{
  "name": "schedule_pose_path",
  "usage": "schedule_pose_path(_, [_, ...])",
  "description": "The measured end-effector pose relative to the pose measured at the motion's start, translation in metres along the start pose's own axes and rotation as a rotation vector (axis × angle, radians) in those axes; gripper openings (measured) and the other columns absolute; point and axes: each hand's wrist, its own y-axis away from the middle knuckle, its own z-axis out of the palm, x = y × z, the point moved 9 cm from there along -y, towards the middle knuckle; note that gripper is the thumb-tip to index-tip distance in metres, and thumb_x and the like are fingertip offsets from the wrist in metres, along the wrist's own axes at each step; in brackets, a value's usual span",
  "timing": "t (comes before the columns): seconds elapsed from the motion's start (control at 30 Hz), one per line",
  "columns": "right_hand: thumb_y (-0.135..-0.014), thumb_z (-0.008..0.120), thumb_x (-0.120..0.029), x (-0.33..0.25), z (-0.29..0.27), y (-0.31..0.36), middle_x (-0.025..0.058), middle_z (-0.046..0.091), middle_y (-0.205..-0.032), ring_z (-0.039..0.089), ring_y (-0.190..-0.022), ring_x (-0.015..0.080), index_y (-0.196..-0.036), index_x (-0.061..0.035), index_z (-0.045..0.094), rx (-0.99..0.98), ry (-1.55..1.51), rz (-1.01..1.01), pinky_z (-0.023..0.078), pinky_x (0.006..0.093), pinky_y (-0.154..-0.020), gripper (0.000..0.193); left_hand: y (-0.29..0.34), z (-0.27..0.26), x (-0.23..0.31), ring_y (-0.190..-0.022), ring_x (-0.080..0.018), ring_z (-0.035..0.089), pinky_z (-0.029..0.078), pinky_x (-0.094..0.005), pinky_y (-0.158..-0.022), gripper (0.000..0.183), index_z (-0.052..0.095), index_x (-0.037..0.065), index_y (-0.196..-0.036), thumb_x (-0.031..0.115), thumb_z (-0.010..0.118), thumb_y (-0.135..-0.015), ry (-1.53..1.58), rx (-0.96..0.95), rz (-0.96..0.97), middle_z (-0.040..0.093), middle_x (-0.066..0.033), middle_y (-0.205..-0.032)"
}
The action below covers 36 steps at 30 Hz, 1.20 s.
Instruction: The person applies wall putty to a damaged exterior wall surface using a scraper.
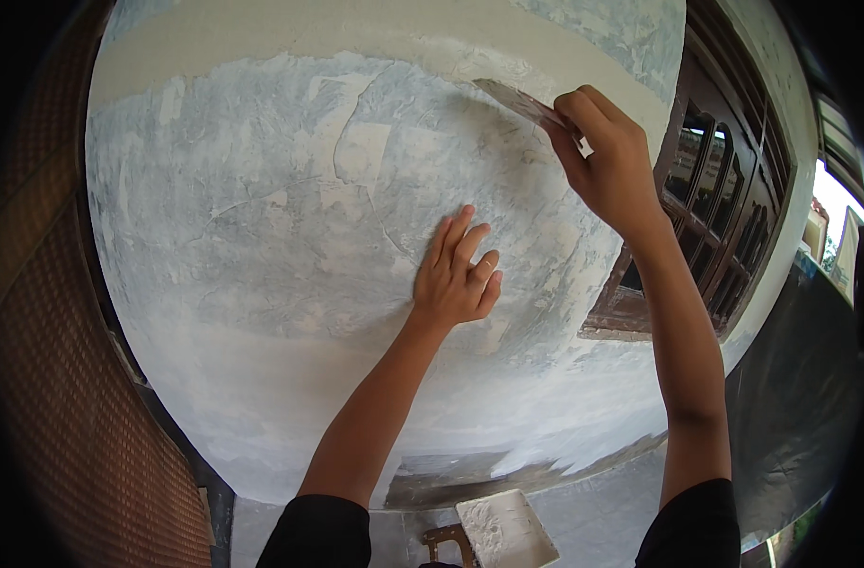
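Note:
My right hand [607, 156] is raised at the upper right, its fingers closed around a putty knife [517, 100]. The blade's far edge meets the wall [252, 237] at the lower border of a smooth beige band of putty [290, 40]. Below that band the wall is patchy blue-grey and white, with ragged ridges. Lower and nearer the middle, my left hand [458, 270] rests against the wall with its fingers spread, holding nothing.
A white rectangular tray [536, 541] with white putty is at the bottom, beside a brown stool [448, 541]. A dark brown window frame [725, 199] borders the wall on the right, above dark sheeting [782, 379]. Brown woven panelling [82, 398] lines the left.

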Motion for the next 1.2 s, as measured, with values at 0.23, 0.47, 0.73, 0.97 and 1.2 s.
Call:
schedule_pose_path(0.23, [-0.080,0.066,-0.016,-0.044,0.056,0.048,-0.0006,0.055,-0.078,0.058,-0.068,0.0137,-0.086,-0.0121,0.056,-0.077,0.326,-0.254,0.051,0.0276,-0.056,0.012,-0.002,0.001,0.002,-0.130,-0.0457,0.040,0.029,-0.0592,-0.109,0.026,0.044,0.007,-0.108,0.022,0.053,-0.089,0.030,0.007,0.003,0.041,-0.0183,-0.126])
schedule_pose_path(0.47, [-0.078,0.064,-0.015,-0.042,0.087,0.048,0.0004,0.056,-0.085,0.059,-0.076,0.0152,-0.088,-0.0121,0.056,-0.098,0.368,-0.202,0.052,0.0289,-0.059,0.013,0.001,-0.004,-0.003,-0.130,-0.0472,0.037,0.026,-0.0621,-0.108,0.025,0.044,0.006,-0.107,0.024,0.052,-0.091,0.040,0.042,0.012,0.040,-0.0185,-0.126])
schedule_pose_path(0.73, [-0.079,0.063,-0.014,-0.034,0.114,0.055,0.0023,0.059,-0.091,0.062,-0.077,0.0191,-0.097,-0.0092,0.060,-0.147,0.259,-0.161,0.055,0.0302,-0.060,0.019,0.005,-0.007,0.000,-0.130,-0.0480,0.038,0.025,-0.0625,-0.110,0.026,0.045,0.007,-0.107,0.024,0.053,-0.090,0.080,0.064,0.007,0.040,-0.0183,-0.124])
schedule_pose_path(0.97, [-0.079,0.062,-0.012,-0.028,0.117,0.050,0.0034,0.061,-0.095,0.063,-0.081,0.0207,-0.099,-0.0076,0.061,-0.230,0.180,-0.114,0.055,0.0298,-0.063,0.021,0.003,-0.006,-0.005,-0.129,-0.0479,0.039,0.026,-0.0626,-0.109,0.026,0.045,0.007,-0.106,0.025,0.052,-0.090,0.099,0.077,0.012,0.039,-0.0181,-0.124])
schedule_pose_path(1.2, [-0.075,0.066,-0.007,-0.045,0.071,0.060,0.0051,0.060,-0.088,0.062,-0.077,0.0216,-0.094,-0.0050,0.060,-0.122,0.138,-0.046,0.053,0.0312,-0.061,0.020,0.004,-0.004,-0.003,-0.130,-0.0473,0.038,0.026,-0.0633,-0.108,0.026,0.044,0.007,-0.106,0.026,0.052,-0.090,0.087,0.065,0.018,0.039,-0.0175,-0.125])
